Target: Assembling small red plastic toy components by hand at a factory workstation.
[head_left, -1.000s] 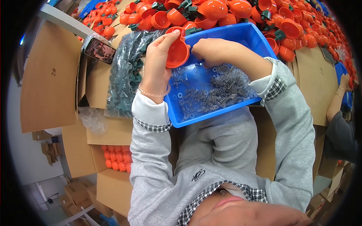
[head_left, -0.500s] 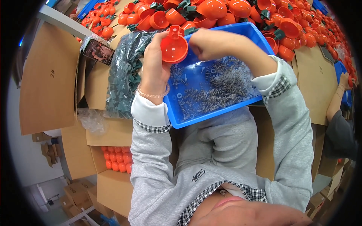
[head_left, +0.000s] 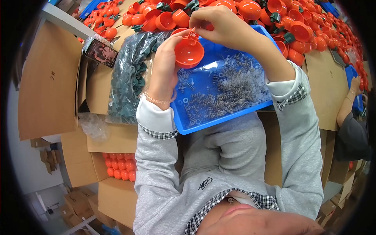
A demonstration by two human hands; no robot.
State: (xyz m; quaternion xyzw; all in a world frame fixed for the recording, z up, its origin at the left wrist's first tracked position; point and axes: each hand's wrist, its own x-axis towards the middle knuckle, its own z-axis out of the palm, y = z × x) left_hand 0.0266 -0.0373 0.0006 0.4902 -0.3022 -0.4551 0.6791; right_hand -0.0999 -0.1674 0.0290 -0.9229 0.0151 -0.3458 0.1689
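Note:
My left hand (head_left: 162, 68) is closed round a glossy orange cup (head_left: 189, 55), its open bowl facing up and its narrow fitting pointing away from me. At that fitting, the fingertips of my right hand (head_left: 225, 25) are pinched together. A tiny part seems to show there, too small to make out. Beneath both hands, a blue tray (head_left: 223, 123) rests tilted at my lap. In it lie loose metal springs (head_left: 219, 96) and small whitish translucent plastic parts (head_left: 256, 84).
Orange cups (head_left: 250, 9), many with dark green fittings, are heaped beyond the tray. A clear bag of green parts (head_left: 129, 86) lies left, beside a phone (head_left: 101, 53). Open cartons (head_left: 49, 82) stand around. Another person's arm (head_left: 346, 103) shows at far right.
My right hand has risen from over the tray to the cup's fitting, where it pinches. The cup has shifted slightly right and tipped in my left hand.

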